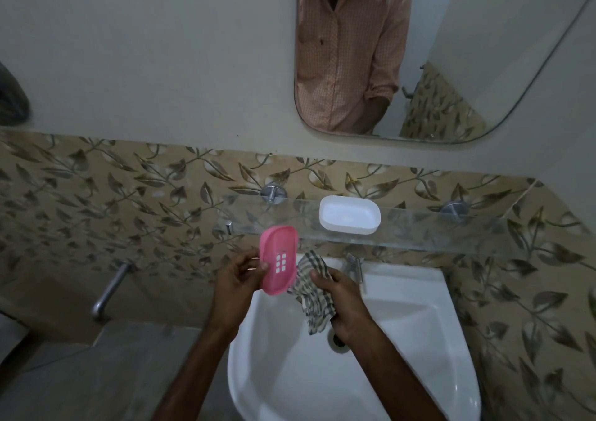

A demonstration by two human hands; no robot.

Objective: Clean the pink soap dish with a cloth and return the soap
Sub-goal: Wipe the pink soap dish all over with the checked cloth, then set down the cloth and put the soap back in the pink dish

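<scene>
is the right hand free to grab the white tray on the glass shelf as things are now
Probably not yet: the right hand is gripping the checked cloth. The path up to the white tray looks clear.

The checked cloth (pixel 311 295) is bunched in the right hand (pixel 346 311), its far folds tucked behind the pink soap dish (pixel 278 261) and its lower end under the palm. That hand also covers part of the drain (pixel 337 343) of the white basin (pixel 403 340), whose near rim runs off the bottom edge. The mirror (pixel 451 66) is cropped at top.
</scene>
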